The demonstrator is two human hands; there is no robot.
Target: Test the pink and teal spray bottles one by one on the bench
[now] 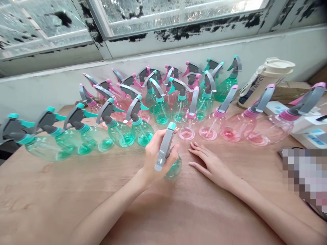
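Note:
My left hand (155,154) is wrapped round the neck of a green spray bottle (174,168), whose grey head and teal nozzle show above my fingers. The bottle's base is on or just over the table; I cannot tell which. Flat on the tabletop rests my right hand (208,161), fingers stretched out and holding nothing. Just beyond it is a pink spray bottle (187,132) at the near end of the pink row. Behind my left hand stands another green spray bottle (143,132).
Several green bottles (97,137) line the left side, and several pink ones (238,128) the right. More mixed bottles crowd toward the wall (61,90). A beige lidded cup (267,80), white boxes (310,131) and a blurred-out object (305,177) are on the right of the wooden table (153,211).

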